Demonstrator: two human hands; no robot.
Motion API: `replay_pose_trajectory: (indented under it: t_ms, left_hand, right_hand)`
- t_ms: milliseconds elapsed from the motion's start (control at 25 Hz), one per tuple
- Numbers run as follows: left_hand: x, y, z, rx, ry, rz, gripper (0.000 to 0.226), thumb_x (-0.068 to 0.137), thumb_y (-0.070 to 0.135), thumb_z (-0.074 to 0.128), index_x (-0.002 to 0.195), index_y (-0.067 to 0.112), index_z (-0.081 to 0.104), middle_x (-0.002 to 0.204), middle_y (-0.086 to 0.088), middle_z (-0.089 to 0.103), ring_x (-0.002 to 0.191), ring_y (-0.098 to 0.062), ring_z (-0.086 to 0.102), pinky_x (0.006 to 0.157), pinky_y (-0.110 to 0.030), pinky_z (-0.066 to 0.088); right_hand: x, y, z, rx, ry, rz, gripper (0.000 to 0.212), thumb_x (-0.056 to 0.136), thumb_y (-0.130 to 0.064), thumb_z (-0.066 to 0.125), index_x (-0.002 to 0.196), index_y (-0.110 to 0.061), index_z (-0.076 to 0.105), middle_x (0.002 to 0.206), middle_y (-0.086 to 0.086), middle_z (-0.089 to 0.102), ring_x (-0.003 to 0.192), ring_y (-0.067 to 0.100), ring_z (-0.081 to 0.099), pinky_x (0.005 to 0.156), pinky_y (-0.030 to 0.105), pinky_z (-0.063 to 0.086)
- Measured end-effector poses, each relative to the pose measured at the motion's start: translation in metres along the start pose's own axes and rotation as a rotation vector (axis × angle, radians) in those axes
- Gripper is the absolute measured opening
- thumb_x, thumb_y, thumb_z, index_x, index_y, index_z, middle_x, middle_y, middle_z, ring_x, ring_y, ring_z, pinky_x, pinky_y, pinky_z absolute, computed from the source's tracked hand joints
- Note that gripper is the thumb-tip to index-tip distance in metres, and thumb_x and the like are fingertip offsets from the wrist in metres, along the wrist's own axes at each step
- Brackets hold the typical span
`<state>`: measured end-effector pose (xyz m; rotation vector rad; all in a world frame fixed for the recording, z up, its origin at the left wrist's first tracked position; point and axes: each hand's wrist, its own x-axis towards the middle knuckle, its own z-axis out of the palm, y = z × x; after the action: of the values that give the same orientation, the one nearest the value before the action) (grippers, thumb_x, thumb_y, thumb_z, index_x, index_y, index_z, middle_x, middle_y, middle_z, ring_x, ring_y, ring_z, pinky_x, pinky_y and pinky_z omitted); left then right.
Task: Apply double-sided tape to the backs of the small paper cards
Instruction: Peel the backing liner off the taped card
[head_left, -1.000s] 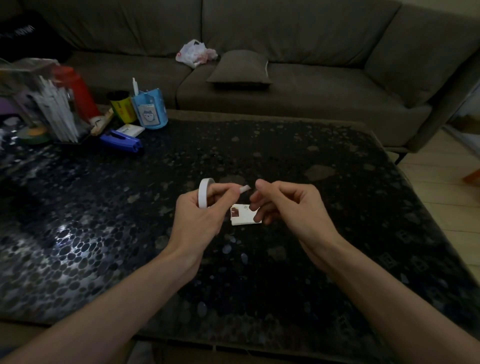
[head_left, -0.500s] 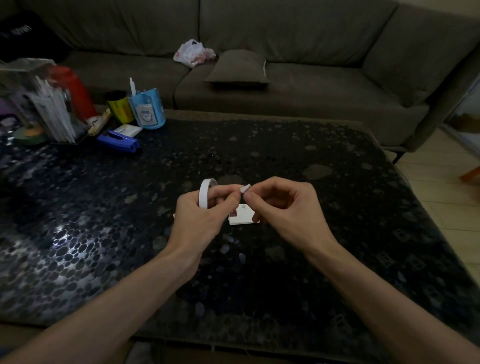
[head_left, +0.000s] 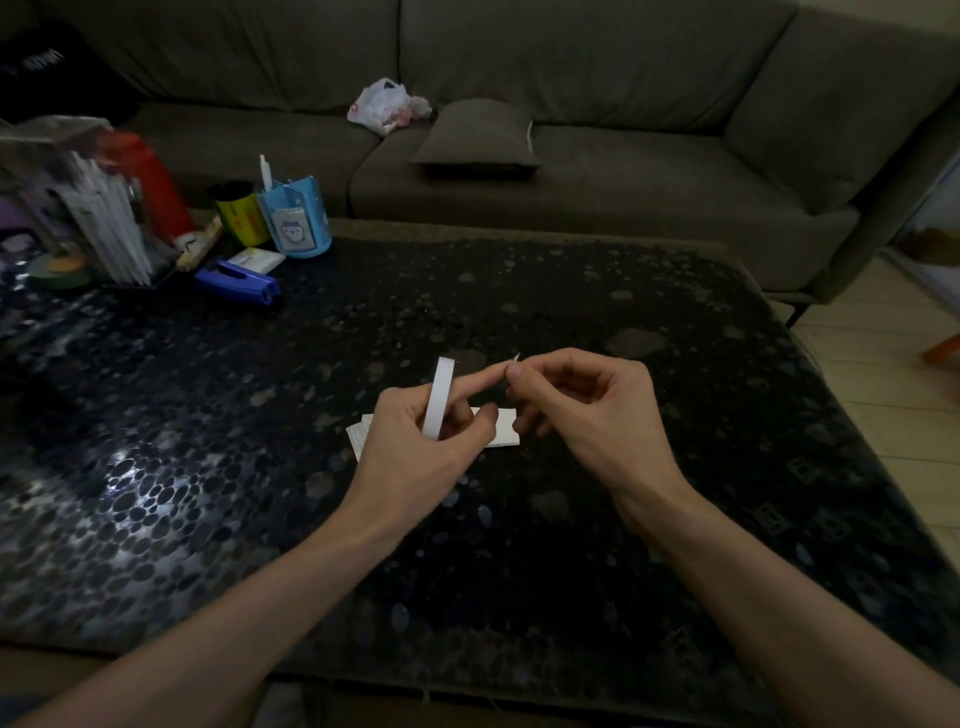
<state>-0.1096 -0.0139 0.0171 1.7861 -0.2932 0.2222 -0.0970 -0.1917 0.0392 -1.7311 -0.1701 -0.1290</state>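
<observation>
My left hand (head_left: 415, 441) grips a white roll of double-sided tape (head_left: 439, 397) upright, with the forefinger stretched toward the right hand. My right hand (head_left: 582, 410) pinches the loose tape end (head_left: 515, 359) between thumb and forefinger, just above the left fingertip. Small white paper cards (head_left: 503, 428) lie on the dark pebble-patterned table (head_left: 675, 519) under and between both hands; another card's corner (head_left: 357, 435) shows left of the left hand. The hands hide most of the cards.
At the back left of the table stand a blue stapler (head_left: 239, 282), a blue pen holder (head_left: 295, 222), a yellow-green can (head_left: 236, 213), a red bottle (head_left: 150, 179) and a clear holder of white sticks (head_left: 104, 218). A grey sofa (head_left: 571, 156) with a cushion lies behind.
The left forefinger has straightened toward the right hand. The right hand has lifted off the card and now pinches the tape end higher up, and a card corner now shows left of the left hand.
</observation>
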Motion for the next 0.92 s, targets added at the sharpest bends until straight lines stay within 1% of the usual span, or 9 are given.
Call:
replay_pose_trajectory:
  t_ms: [200,320,440,560,640,680,800,840,920]
  left_hand:
    - [-0.0015,0.0005,0.0006,0.017,-0.011,0.029,0.042,0.095,0.004,0.070,0.124,0.034,0.074,0.057,0.013,0.049,0.049,-0.002,0.045,0.055,-0.012,0.041]
    - [-0.0011,0.0014,0.0008,0.020,-0.003,0.014,0.042,0.094,0.004,0.071,0.122,0.035,0.075,0.056,0.008,0.048,0.049,-0.002,0.044,0.054,-0.012,0.039]
    - [-0.0028,0.0003,0.0011,0.011,-0.021,-0.008,0.036,0.094,0.007,0.072,0.111,0.039,0.078,0.055,-0.004,0.049,0.050,-0.010,0.042,0.054,-0.025,0.041]
    - [-0.0037,-0.0003,0.0010,0.020,-0.024,-0.018,0.022,0.094,0.008,0.072,0.099,0.027,0.081,0.054,0.001,0.051,0.049,-0.014,0.042,0.052,-0.035,0.041]
    - [-0.0037,-0.0010,0.0005,0.038,-0.015,-0.016,0.026,0.093,0.009,0.072,0.101,0.033,0.080,0.055,-0.001,0.052,0.049,-0.010,0.045,0.053,-0.029,0.044]
    - [-0.0036,-0.0018,0.0000,0.043,-0.016,-0.008,0.026,0.093,0.010,0.072,0.102,0.033,0.080,0.055,0.003,0.052,0.049,-0.007,0.046,0.053,-0.026,0.044]
    - [-0.0040,-0.0038,-0.0002,0.040,-0.027,0.003,0.020,0.094,0.008,0.071,0.102,0.024,0.080,0.056,0.016,0.055,0.048,-0.006,0.044,0.050,-0.023,0.040]
    - [-0.0040,-0.0050,-0.0001,0.049,-0.028,0.012,0.019,0.094,0.007,0.071,0.105,0.020,0.081,0.056,0.017,0.055,0.048,-0.006,0.044,0.050,-0.023,0.040]
    - [-0.0041,-0.0048,0.0001,0.081,-0.023,0.025,0.022,0.094,0.008,0.072,0.104,0.025,0.081,0.053,0.011,0.051,0.046,-0.005,0.044,0.050,-0.021,0.040]
  right_hand:
    - [0.0019,0.0010,-0.0013,0.015,0.004,0.011,0.006,0.093,-0.021,0.076,0.095,-0.018,0.081,0.085,-0.003,0.079,0.072,0.014,0.077,0.063,0.019,0.057]
    - [0.0021,-0.0003,-0.0019,0.034,-0.010,0.017,0.007,0.092,-0.025,0.077,0.095,-0.020,0.081,0.087,-0.003,0.080,0.073,0.014,0.077,0.063,0.018,0.057]
    - [0.0015,-0.0013,-0.0021,0.020,-0.003,-0.002,0.006,0.092,-0.025,0.078,0.093,-0.020,0.081,0.085,-0.003,0.080,0.072,0.015,0.077,0.062,0.019,0.057]
    - [0.0015,-0.0021,-0.0035,0.006,-0.010,-0.012,0.005,0.093,-0.021,0.077,0.092,-0.018,0.081,0.083,-0.002,0.080,0.071,0.014,0.077,0.062,0.019,0.057]
    - [0.0016,-0.0031,-0.0049,-0.002,-0.020,-0.010,0.005,0.093,-0.019,0.076,0.092,-0.018,0.081,0.084,-0.003,0.080,0.072,0.013,0.077,0.063,0.019,0.059]
    - [0.0018,-0.0036,-0.0054,-0.007,-0.023,-0.011,0.006,0.093,-0.018,0.075,0.091,-0.018,0.081,0.084,-0.003,0.080,0.072,0.012,0.077,0.063,0.019,0.059]
    - [0.0014,-0.0045,-0.0056,-0.012,-0.027,-0.016,0.005,0.093,-0.019,0.075,0.091,-0.020,0.080,0.084,-0.004,0.080,0.072,0.012,0.077,0.064,0.018,0.059]
    - [0.0013,-0.0048,-0.0054,-0.009,-0.026,-0.017,0.005,0.093,-0.020,0.076,0.091,-0.020,0.081,0.084,-0.005,0.080,0.072,0.012,0.077,0.064,0.018,0.059]
    - [0.0014,-0.0049,-0.0054,-0.009,-0.024,-0.022,0.006,0.093,-0.020,0.076,0.089,-0.021,0.080,0.083,-0.005,0.079,0.072,0.013,0.077,0.064,0.018,0.059]
